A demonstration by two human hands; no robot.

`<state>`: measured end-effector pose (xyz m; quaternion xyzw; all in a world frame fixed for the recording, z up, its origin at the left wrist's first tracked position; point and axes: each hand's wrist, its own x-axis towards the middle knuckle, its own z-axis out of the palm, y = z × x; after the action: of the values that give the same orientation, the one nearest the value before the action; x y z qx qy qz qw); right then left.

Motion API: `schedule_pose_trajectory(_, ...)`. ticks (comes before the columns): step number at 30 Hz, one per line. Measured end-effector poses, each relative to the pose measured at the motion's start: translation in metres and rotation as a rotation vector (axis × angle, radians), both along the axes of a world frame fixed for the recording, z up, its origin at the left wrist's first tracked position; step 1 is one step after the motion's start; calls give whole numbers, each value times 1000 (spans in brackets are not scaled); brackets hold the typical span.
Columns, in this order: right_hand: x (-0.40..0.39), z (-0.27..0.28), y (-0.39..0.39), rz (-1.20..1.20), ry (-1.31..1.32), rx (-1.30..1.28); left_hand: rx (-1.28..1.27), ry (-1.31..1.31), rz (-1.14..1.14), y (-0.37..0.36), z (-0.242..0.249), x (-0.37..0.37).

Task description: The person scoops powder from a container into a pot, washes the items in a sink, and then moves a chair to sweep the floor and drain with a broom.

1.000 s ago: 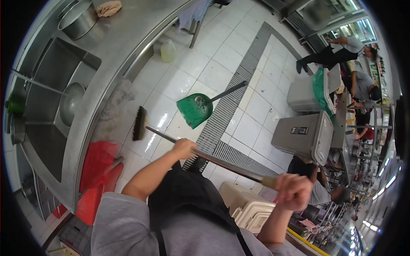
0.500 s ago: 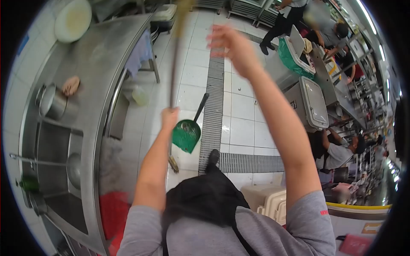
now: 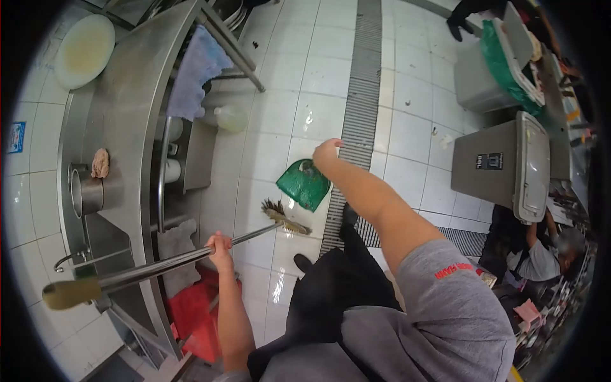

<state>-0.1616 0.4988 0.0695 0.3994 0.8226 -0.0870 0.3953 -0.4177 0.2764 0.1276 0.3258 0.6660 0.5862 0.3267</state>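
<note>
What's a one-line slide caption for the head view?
Left hand grips a broom; right hand reaches to a green dustpan on the tiled floor.

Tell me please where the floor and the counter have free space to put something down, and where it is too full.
Bare floor tiles lie between the drain grate and the grey bins. The steel counter is bare between the round white board and the pot. It is crowded around the green dustpan, where the right hand, the broom in the left hand and the feet meet.

Bright even overhead light, glare on wet floor tiles (image 3: 280, 286), heavy fisheye warping, dark vignetted corners
</note>
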Motion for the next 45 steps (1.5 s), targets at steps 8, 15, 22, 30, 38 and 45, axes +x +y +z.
schedule_pose_trajectory(8,176,-111,-30,-470,203,31,-23,32,-41,6,66,3)
schedule_pose_trajectory(15,326,-31,-123,-856,93,-41,-125,161,-42,-1,61,-32)
schedule_pose_trajectory(22,440,-19,-168,-1149,-101,-36,-397,238,-11,-2,-11,-83)
schedule_pose_trajectory(30,470,-1,-96,-874,-272,294,-729,689,-529,-10,-108,-10)
schedule_pose_trajectory(38,218,129,-51,-831,2311,-603,-664,557,-502,40,-122,200)
schedule_pose_trajectory(45,294,301,-67,-307,2280,-521,-139,375,-762,96,-57,340)
